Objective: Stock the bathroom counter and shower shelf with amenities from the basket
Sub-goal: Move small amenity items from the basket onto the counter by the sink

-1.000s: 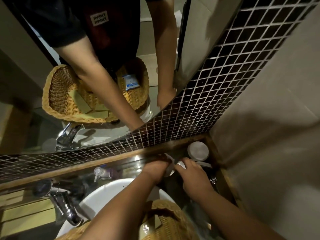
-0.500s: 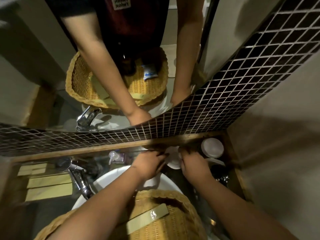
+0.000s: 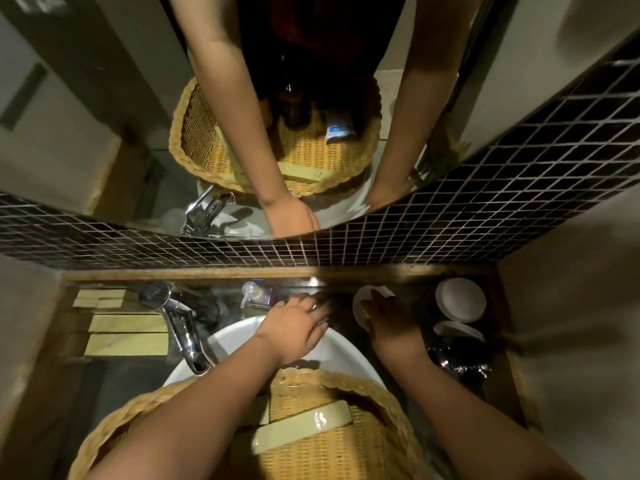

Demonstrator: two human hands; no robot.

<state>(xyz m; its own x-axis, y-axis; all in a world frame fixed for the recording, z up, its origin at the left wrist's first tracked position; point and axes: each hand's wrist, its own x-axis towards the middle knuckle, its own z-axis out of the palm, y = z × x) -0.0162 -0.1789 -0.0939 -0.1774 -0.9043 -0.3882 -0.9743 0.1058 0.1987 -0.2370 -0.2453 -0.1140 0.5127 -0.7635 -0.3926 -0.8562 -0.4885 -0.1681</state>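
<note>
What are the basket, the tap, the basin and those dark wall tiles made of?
Basket: woven wicker or rattan, matte tan, visible weave and braided rim.
Tap: metal, probably chromed, mirror-bright highlights.
Basin: likely glazed ceramic, smooth glossy white.
Wall tiles: small dark glossy squares, glass or glazed ceramic, pale grout.

Counter (image 3: 114, 382), dark, wood-edged. Pale boxes (image 3: 126, 332) are laid at far left; tap (image 3: 176, 317) and pump bottle (image 3: 254, 294) are set behind the central white basin (image 3: 332, 351); white cups (image 3: 460, 299) are placed far right.
</note>
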